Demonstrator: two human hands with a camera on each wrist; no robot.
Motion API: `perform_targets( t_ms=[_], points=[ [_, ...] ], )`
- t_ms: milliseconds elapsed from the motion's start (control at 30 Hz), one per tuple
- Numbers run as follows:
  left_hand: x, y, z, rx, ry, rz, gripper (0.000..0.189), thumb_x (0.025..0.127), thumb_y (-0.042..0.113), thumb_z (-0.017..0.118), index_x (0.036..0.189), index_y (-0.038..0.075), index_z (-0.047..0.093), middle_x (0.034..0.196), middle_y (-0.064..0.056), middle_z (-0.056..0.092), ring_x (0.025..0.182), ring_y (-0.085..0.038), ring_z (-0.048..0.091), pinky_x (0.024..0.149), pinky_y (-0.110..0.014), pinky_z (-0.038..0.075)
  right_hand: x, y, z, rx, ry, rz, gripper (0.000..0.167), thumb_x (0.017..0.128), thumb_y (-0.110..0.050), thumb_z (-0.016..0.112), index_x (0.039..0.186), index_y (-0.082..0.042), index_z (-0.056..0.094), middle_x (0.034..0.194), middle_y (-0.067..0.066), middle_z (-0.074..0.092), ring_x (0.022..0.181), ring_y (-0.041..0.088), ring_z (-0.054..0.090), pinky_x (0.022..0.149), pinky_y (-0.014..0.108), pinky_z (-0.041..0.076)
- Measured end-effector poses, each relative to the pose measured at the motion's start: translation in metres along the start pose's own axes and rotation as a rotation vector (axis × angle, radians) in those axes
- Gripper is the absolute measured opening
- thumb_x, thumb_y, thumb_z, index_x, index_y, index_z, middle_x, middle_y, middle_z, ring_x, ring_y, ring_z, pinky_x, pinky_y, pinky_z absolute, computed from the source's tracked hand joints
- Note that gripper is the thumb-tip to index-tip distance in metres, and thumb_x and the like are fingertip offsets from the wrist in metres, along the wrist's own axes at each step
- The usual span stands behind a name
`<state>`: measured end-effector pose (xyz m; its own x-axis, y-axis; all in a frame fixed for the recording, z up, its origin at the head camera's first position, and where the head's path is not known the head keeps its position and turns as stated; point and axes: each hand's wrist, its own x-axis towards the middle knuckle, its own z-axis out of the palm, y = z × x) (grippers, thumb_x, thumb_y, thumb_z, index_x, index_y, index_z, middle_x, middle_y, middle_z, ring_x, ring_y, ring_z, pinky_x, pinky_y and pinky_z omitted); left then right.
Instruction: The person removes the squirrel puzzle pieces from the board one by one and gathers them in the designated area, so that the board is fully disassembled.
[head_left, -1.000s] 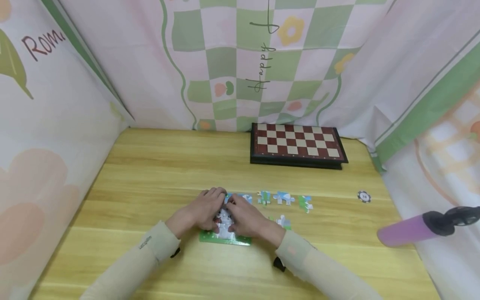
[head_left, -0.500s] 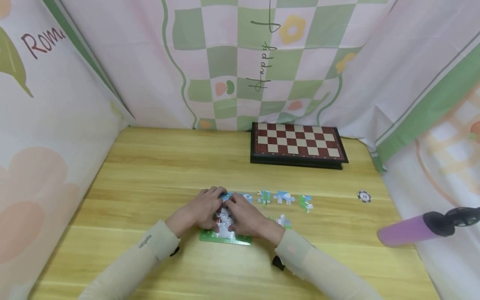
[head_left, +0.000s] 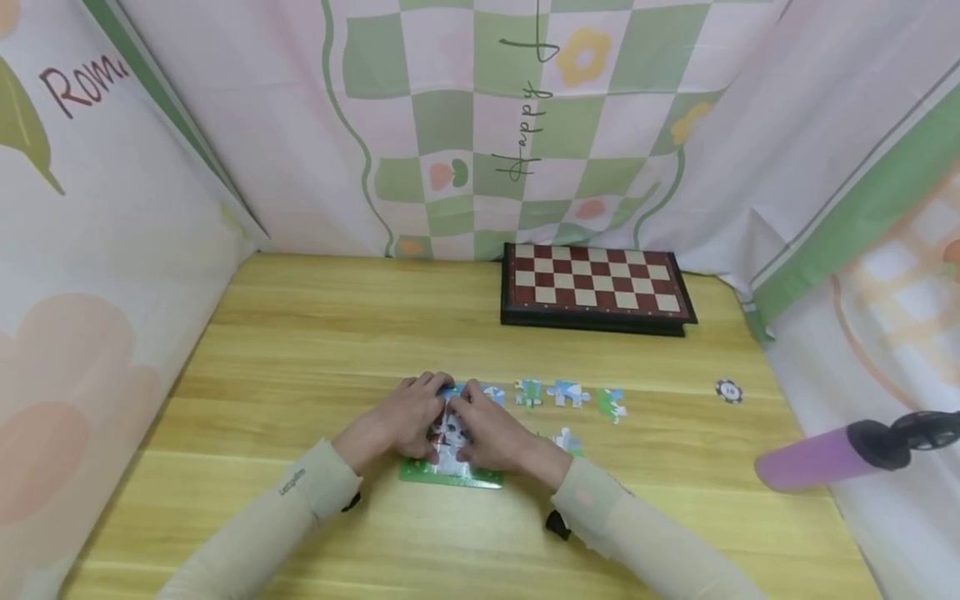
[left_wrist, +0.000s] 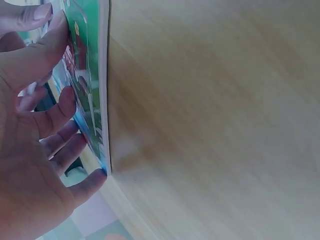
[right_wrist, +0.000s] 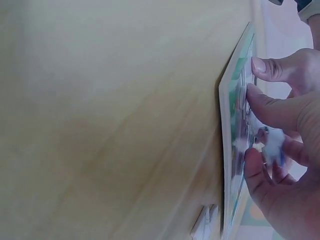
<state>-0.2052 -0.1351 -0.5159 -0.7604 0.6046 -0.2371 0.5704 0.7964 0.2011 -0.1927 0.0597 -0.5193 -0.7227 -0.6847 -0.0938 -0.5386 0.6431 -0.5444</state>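
A jigsaw puzzle board with a green border and a grey-and-white animal picture lies on the table under both hands. My left hand bends over its left side; in the left wrist view its thumb and fingers are spread across the board's face, the little finger right at a corner. From the right, my right hand reaches over the picture, fingertips meeting the left hand's. In the right wrist view a tilted pale puzzle piece shows among the right fingers, partly hidden by them.
Several loose puzzle pieces lie right of the board, one of them a white-and-green piece near the right wrist. A folded chessboard stands at the back. A poker chip and a purple bottle are at the right.
Both hands stay over the board, with only small finger shifts. More of the picture's grey part shows between them now. The loose pieces have not moved.
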Motion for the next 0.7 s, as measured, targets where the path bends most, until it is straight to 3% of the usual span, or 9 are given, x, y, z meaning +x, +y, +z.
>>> perform_targets(
  t_ms=[67, 167, 267, 367, 533, 700],
  points=[
    [0.000, 0.001, 0.000, 0.009, -0.005, -0.001, 0.075, 0.069, 0.049, 0.094, 0.125, 0.007, 0.067, 0.161, -0.010, 0.040, 0.144, -0.030, 0.043, 0.124, -0.057, 0.040, -0.001, 0.000, 0.000, 0.007, -0.019, 0.005, 0.053, 0.084, -0.010, 0.083, 0.130, -0.008, 0.057, 0.123, 0.008, 0.051, 0.096, 0.014, 0.055, 0.085, 0.026, 0.058],
    [0.000, 0.002, 0.000, 0.014, -0.019, -0.011, 0.063, 0.069, 0.048, 0.093, 0.112, 0.009, 0.069, 0.162, -0.009, 0.038, 0.144, -0.030, 0.042, 0.124, -0.056, 0.040, -0.003, 0.000, 0.000, 0.013, -0.051, -0.014, 0.040, 0.091, -0.009, 0.075, 0.128, -0.008, 0.057, 0.124, 0.009, 0.061, 0.099, 0.017, 0.061, 0.086, 0.028, 0.059],
    [0.001, 0.002, -0.001, 0.007, -0.036, -0.024, 0.048, 0.071, 0.048, 0.093, 0.090, 0.015, 0.064, 0.163, -0.009, 0.036, 0.144, -0.029, 0.041, 0.124, -0.055, 0.039, -0.004, 0.000, -0.001, 0.018, -0.069, -0.046, 0.026, 0.098, -0.009, 0.066, 0.124, -0.009, 0.059, 0.116, 0.006, 0.070, 0.097, 0.015, 0.064, 0.085, 0.029, 0.059],
    [0.001, 0.003, -0.001, 0.002, -0.044, -0.030, 0.046, 0.071, 0.048, 0.093, 0.082, 0.019, 0.059, 0.163, -0.008, 0.036, 0.145, -0.029, 0.040, 0.125, -0.055, 0.039, -0.007, 0.000, -0.005, 0.042, -0.054, -0.063, 0.016, 0.102, -0.009, 0.061, 0.118, -0.009, 0.060, 0.102, 0.003, 0.070, 0.087, 0.012, 0.061, 0.076, 0.026, 0.056],
    [0.001, 0.003, 0.000, 0.002, -0.041, -0.024, 0.045, 0.070, 0.048, 0.093, 0.079, 0.021, 0.058, 0.161, -0.009, 0.037, 0.144, -0.030, 0.041, 0.124, -0.056, 0.040, -0.020, 0.003, -0.019, 0.069, 0.016, -0.030, 0.018, 0.101, -0.009, 0.060, 0.119, -0.008, 0.060, 0.099, 0.000, 0.067, 0.085, 0.011, 0.059, 0.075, 0.024, 0.056],
    [0.000, 0.002, 0.000, -0.008, -0.023, -0.022, 0.044, 0.069, 0.047, 0.094, 0.077, 0.022, 0.059, 0.161, -0.009, 0.038, 0.144, -0.031, 0.042, 0.123, -0.058, 0.040, -0.044, 0.019, -0.045, 0.004, 0.129, -0.004, 0.029, 0.097, -0.002, 0.061, 0.126, -0.003, 0.064, 0.110, 0.008, 0.071, 0.098, 0.020, 0.068, 0.088, 0.035, 0.063]
  ],
)
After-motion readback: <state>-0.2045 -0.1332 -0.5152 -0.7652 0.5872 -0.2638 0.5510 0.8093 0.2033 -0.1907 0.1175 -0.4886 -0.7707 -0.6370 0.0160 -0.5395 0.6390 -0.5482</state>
